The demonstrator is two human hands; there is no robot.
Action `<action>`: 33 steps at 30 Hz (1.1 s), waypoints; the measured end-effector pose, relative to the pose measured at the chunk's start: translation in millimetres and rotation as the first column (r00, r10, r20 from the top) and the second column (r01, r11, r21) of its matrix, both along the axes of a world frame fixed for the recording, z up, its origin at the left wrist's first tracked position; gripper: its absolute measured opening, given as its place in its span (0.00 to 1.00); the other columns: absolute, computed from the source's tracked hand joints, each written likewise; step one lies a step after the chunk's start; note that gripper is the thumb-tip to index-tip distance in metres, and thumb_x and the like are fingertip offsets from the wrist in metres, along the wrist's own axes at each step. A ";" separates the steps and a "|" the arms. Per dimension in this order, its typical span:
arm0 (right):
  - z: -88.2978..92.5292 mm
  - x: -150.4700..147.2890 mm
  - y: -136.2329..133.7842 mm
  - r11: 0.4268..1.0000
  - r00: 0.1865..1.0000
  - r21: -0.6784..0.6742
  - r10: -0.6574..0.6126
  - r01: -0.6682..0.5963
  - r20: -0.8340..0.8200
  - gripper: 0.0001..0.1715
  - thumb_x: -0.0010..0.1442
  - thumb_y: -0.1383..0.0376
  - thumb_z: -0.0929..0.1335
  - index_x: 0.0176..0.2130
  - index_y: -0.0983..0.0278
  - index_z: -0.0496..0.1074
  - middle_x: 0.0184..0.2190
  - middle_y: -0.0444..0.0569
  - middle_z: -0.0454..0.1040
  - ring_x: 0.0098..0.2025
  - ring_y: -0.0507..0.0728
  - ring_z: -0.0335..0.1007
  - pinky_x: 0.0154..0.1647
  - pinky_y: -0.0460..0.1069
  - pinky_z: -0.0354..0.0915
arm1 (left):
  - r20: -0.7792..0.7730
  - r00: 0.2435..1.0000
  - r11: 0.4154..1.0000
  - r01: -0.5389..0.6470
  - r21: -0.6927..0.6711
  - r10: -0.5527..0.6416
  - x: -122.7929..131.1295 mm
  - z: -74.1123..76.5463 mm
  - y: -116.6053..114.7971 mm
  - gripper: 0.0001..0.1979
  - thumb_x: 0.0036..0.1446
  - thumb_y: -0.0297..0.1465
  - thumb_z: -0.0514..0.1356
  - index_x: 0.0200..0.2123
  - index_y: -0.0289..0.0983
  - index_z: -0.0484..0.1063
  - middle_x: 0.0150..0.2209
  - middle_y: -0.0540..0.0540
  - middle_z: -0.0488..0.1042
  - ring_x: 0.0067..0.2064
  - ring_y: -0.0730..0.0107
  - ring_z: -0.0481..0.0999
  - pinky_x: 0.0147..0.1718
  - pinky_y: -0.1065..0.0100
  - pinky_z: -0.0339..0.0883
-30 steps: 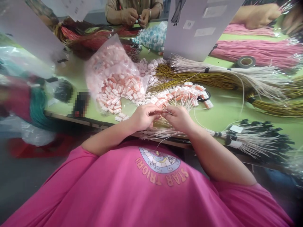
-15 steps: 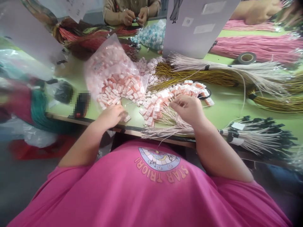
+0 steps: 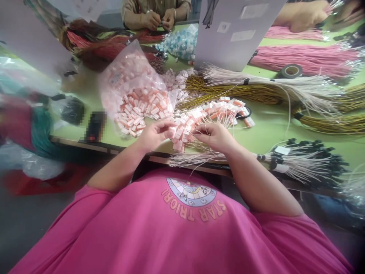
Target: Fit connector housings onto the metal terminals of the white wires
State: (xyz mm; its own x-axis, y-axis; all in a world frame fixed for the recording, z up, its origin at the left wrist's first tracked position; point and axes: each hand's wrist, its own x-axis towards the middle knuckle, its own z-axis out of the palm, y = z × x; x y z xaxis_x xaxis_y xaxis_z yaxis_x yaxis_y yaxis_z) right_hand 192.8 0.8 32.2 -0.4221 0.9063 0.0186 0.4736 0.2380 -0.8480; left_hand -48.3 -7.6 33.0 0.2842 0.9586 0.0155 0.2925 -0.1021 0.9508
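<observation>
My left hand (image 3: 156, 134) is pinched at the left side of a heap of white-and-orange connectors (image 3: 182, 131); what its fingertips hold is too small to make out. Facing it, my right hand (image 3: 215, 136) pinches a thin white wire at the heap's right side. More white wires (image 3: 196, 158) run under and beside my right hand along the table's front edge. Behind my left hand, loose connectors (image 3: 134, 110) spill from a clear plastic bag (image 3: 125, 72).
Yellow-green wire bundles (image 3: 251, 93), white wires (image 3: 270, 80) and a tape roll (image 3: 291, 71) lie at the right. Black-ended wires (image 3: 308, 161) lie near the front edge. A grey-white partition (image 3: 228, 38) stands behind. Other people's hands (image 3: 159, 19) work across the table.
My left hand has moved right, from the loose connectors to the wired heap. My right hand has come slightly left and nearer the front edge, so the two hands are closer together.
</observation>
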 end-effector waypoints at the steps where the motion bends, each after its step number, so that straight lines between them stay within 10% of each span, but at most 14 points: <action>1: -0.8 -0.4 -0.5 1.000 1.000 0.028 0.006 -0.006 0.004 0.09 0.52 0.64 0.66 0.30 0.65 0.75 0.23 0.44 0.72 0.26 0.50 0.63 0.28 0.48 0.58 | 0.115 0.993 0.997 0.039 -0.071 -0.031 6.4 0.0 0.2 0.15 0.49 0.36 0.66 0.38 0.35 0.71 0.30 0.49 0.73 0.28 0.78 0.71 0.29 0.74 0.67; 12: -8.6 0.6 -2.5 0.948 0.995 0.301 0.101 -0.099 0.009 0.12 0.56 0.63 0.65 0.34 0.64 0.77 0.30 0.48 0.77 0.33 0.52 0.70 0.37 0.49 0.63 | 0.390 0.920 0.916 0.136 -0.378 0.024 29.1 -1.6 -4.9 0.12 0.49 0.29 0.67 0.36 0.32 0.69 0.33 0.46 0.75 0.33 0.71 0.77 0.33 0.70 0.71; 33: -5.3 -6.8 -9.8 0.980 0.985 0.195 0.005 -0.039 0.173 0.14 0.54 0.63 0.63 0.32 0.64 0.77 0.25 0.47 0.75 0.26 0.50 0.65 0.30 0.48 0.58 | 0.383 0.919 0.910 0.076 -0.407 0.095 40.3 -15.2 -10.0 0.19 0.47 0.36 0.68 0.42 0.34 0.74 0.31 0.48 0.75 0.30 0.73 0.76 0.29 0.69 0.74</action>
State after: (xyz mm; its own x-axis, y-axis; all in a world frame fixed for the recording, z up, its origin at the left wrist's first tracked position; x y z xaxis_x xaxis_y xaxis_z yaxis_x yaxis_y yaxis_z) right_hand 186.1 -9.0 26.8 -0.4545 0.8823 0.1221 0.5999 0.4045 -0.6903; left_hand -8.0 -17.7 17.8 0.3276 0.9059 -0.2684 -0.1071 0.3179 0.9420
